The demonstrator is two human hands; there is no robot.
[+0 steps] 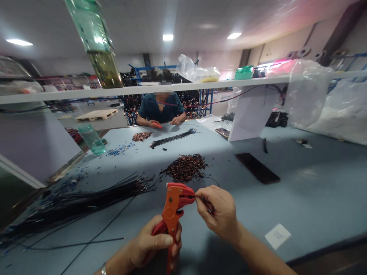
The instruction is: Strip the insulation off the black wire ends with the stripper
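My left hand [153, 242] is closed around the handles of a red-orange wire stripper [173, 206], held upright above the blue table [301, 198]. My right hand [219, 212] pinches a thin black wire [200, 199] whose end sits in the stripper's jaws. Just beyond the tool lies a heap of small dark and copper-coloured wire bits [185, 167]. A long bundle of black wires [71, 202] stretches across the table to my left.
A black phone [257, 168] lies to the right, a white paper slip [277, 236] near the front edge. Across the table a person [160, 110] sits with another wire bundle [172, 138] and pile. A green bottle [92, 139] stands far left. A white shelf [114, 91] spans overhead.
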